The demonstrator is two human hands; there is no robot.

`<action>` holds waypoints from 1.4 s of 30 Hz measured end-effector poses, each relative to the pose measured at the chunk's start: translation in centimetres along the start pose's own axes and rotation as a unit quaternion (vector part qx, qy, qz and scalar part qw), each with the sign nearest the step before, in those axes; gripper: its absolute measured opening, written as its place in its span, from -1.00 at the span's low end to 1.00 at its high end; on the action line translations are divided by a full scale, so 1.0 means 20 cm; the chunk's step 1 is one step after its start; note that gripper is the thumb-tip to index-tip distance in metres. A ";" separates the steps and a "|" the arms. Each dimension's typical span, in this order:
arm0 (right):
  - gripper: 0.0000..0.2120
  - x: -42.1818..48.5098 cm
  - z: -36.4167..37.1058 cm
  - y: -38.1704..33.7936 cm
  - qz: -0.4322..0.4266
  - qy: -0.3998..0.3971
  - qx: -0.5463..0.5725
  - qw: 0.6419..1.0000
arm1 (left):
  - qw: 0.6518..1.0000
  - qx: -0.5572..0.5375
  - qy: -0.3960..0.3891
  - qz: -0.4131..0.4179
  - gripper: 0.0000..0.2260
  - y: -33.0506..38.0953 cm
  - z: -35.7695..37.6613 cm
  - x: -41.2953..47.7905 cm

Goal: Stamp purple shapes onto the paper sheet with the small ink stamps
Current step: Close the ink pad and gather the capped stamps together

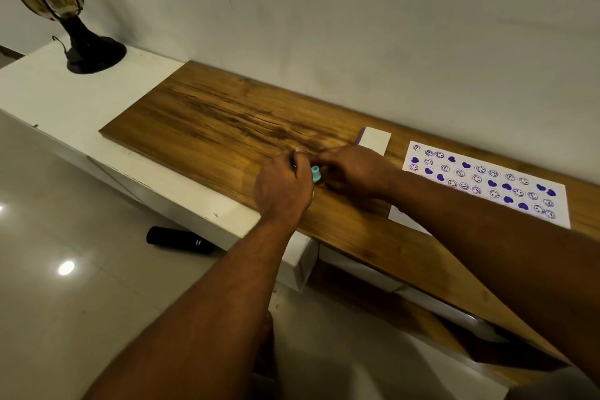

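While both hands meet over grained wood top [211,120], left hand [282,187] and right hand [354,172] grip small turquoise stamp [315,173].

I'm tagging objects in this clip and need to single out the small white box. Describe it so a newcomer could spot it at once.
Start at the long wooden top against the wall. On it, to the right, lies the stamped sheet; the box sits just left of the sheet's far corner, beyond the right hand. It is the only plain white block there, unmarked, with a purple edge on its left side.
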State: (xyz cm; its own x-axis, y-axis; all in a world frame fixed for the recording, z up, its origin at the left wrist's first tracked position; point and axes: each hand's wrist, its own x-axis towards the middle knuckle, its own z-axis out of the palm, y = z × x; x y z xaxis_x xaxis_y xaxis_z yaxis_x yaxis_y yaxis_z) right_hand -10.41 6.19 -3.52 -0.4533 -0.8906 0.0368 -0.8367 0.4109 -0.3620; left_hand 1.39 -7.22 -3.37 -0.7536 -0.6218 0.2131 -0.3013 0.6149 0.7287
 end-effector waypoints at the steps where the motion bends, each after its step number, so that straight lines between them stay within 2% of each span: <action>1: -0.60 0.00 0.01 0.00 -0.003 0.010 -0.003 1.000 | 1.000 -0.003 0.003 -0.002 -0.63 -0.01 0.00 0.00; 8: -0.68 0.09 0.06 0.05 0.031 0.060 -0.006 0.998 | 1.000 -0.015 0.016 -0.020 -0.64 -0.05 0.01 0.02; 12: -0.63 0.20 0.01 0.13 0.139 0.096 -0.020 0.985 | 0.999 -0.028 0.029 -0.019 -0.65 -0.06 0.01 0.03; 17: -0.66 0.26 -0.08 0.26 0.276 0.135 0.004 0.952 | 0.999 -0.022 0.045 -0.021 -0.65 -0.06 0.02 0.03; 22: -0.66 0.23 -0.13 0.39 0.335 0.151 0.010 0.930 | 0.999 -0.017 0.043 -0.024 -0.65 -0.05 0.03 0.03; 28: -0.63 0.19 -0.09 0.45 0.344 0.177 0.070 0.920 | 0.999 -0.028 0.033 -0.027 -0.64 -0.04 0.03 0.03; 31: -0.56 0.16 -0.10 0.44 0.337 0.212 0.105 0.911 | 0.999 -0.033 0.027 -0.030 -0.63 -0.04 0.04 0.03; 33: -0.42 0.11 -0.11 0.42 0.322 0.210 0.104 0.917 | 0.998 -0.033 0.031 -0.030 -0.63 -0.04 0.03 0.03; 36: -0.09 0.00 -0.11 0.39 0.304 0.125 0.023 0.944 | 0.998 -0.027 0.041 -0.036 -0.64 -0.03 0.02 0.03; 38: 0.05 -0.07 -0.10 0.41 0.297 0.084 -0.013 0.951 | 0.998 -0.028 0.041 -0.041 -0.64 -0.03 0.03 0.02; 42: 0.08 -0.10 -0.08 0.45 0.295 0.092 -0.001 0.951 | 0.998 -0.033 0.037 -0.040 -0.64 -0.03 0.03 0.02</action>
State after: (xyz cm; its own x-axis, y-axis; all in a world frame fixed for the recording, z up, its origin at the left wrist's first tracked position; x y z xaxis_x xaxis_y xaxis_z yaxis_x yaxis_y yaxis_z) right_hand -17.45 11.94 -5.35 -0.8902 -0.4554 -0.0105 -0.4202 0.8297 -0.3674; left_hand 0.95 -7.51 -4.14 -0.6823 -0.7036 0.1986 -0.3184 0.5304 0.7857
